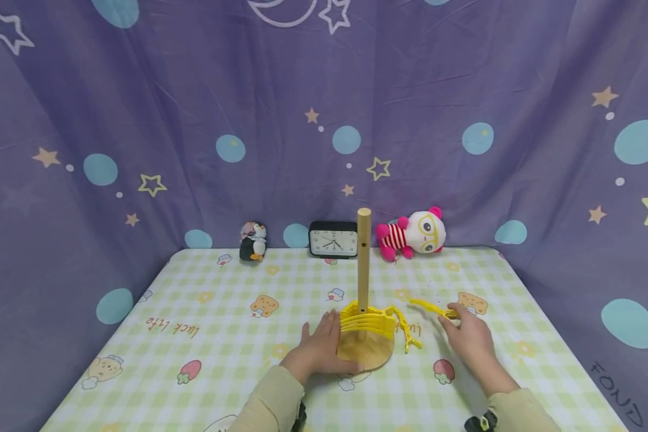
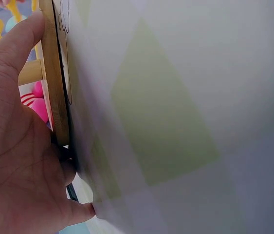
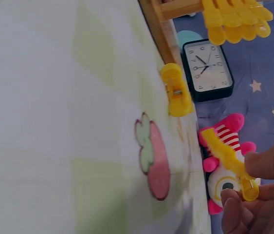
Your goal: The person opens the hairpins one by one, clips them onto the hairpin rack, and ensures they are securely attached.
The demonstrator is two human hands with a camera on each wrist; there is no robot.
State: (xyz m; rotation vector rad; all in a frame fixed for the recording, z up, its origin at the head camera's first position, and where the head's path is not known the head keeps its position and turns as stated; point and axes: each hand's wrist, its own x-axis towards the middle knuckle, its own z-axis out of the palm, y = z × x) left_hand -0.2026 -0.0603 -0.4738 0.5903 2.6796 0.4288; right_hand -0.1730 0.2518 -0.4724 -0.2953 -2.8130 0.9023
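Note:
A wooden stand has an upright round post on a disc base. Around the lower post sit several curved yellow plastic pieces; one hangs over the right side, its forked end low beside the base. My left hand holds the left and front edge of the base, thumb along the front; some of its fingers are hidden behind the disc in the left wrist view. Right of the stand, my right hand pinches one end of a slim yellow plastic strip between thumb and fingers, raised and apart from the stand.
Along the table's back edge are a penguin figure, a black-framed clock behind the post, and a pink-and-white plush toy. A checked cloth covers the table; a purple curtain hangs behind.

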